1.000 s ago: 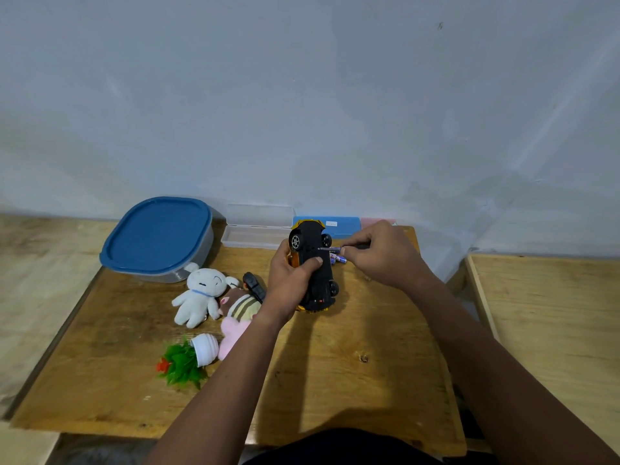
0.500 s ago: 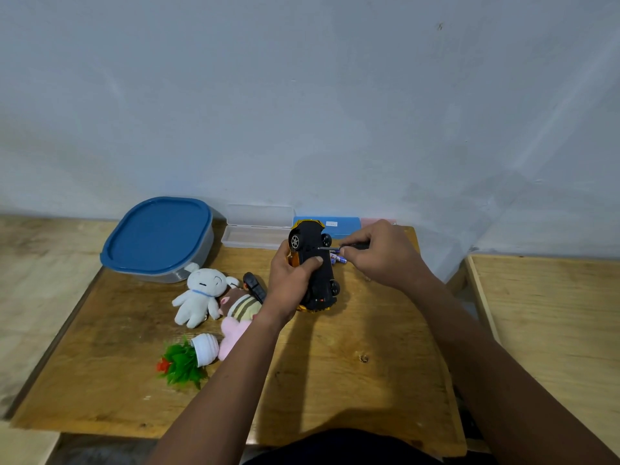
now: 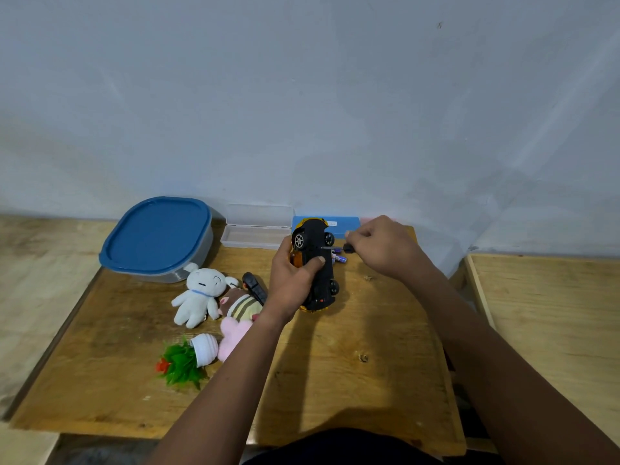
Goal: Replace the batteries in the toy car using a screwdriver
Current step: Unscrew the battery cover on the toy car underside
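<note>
An orange toy car (image 3: 317, 263) stands tipped on its side, its black underside facing right, above the wooden table (image 3: 335, 380). My left hand (image 3: 293, 280) grips the car's body from the left, thumb pressed on the underside. My right hand (image 3: 382, 246) pinches a small screwdriver (image 3: 337, 247) whose thin shaft points left and touches the car's underside. Small purple batteries (image 3: 339, 258) lie on the table just right of the car, partly hidden behind it.
A blue-lidded container (image 3: 156, 236) sits at the back left. An open clear case (image 3: 256, 228) and a blue box (image 3: 345, 224) line the wall. A white plush (image 3: 199, 295), a striped plush (image 3: 240, 305), a black remote (image 3: 253, 286) and a toppled fake plant (image 3: 186, 359) lie left of my arm.
Almost nothing differs; both hands keep their hold, the screwdriver tip stays on the car's underside, and my right hand's fingers shift only slightly.
</note>
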The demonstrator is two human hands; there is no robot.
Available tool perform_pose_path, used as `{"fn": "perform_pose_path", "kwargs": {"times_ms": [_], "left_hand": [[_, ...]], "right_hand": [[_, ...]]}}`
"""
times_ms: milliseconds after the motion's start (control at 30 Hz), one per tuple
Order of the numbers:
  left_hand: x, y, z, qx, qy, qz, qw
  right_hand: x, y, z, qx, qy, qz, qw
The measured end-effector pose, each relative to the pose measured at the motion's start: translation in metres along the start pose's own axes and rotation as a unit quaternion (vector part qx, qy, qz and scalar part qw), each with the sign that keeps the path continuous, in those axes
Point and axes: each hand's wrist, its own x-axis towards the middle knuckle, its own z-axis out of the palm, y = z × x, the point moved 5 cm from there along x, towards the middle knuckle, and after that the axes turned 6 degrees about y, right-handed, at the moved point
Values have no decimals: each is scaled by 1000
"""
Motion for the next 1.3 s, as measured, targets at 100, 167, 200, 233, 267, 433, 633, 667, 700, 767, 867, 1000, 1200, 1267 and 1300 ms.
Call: {"fn": "perform_pose_path", "kwargs": {"times_ms": [100,167,200,233,267,433,633,667,700,767,867,1000,1200,1267,1300], "left_hand": [[2,2,1,4,0,8,1000],[2,3,0,6,0,13,1000],[2,2,0,8,-1,14,1000],[2,2,0,9,-1,15,1000],[2,2,0,9,0,14,1000],[5,6,-1,-15,14,1,1000],[3,6,2,-21,15,-10,1000],[3,5,2,-24,17,-12,1000],[3,4,2,-24,18,-13,999],[4,3,1,-27,25,-18,999],[5,2,-1,-28,35,-26,999],[7,0,-2,-34,47,-39,998],[7,2,-3,-37,48,-40,997],[5,1,-3,-30,47,-39,998],[4,0,-3,-28,46,-40,998]], "right_hand": [[3,-4,-3,-15,-4,-19,1000],[3,-12,-8,-23,7,-58,998],[4,-17,-12,-21,13,-74,997],[5,-20,-14,-23,16,-89,996],[5,-23,-15,-25,16,-103,994],[5,-24,-13,-68,24,-147,987],[7,-28,-14,-115,41,-136,983],[6,-30,-14,-114,39,-146,982],[6,-31,-14,-113,40,-153,981],[5,-30,-14,-110,43,-163,979],[2,-31,-15,-83,49,-169,981],[0,-37,-21,-62,75,-171,981],[4,-28,-16,-73,41,-154,985],[6,-27,-14,-87,38,-143,985],[7,-28,-14,-91,42,-146,984]]}}
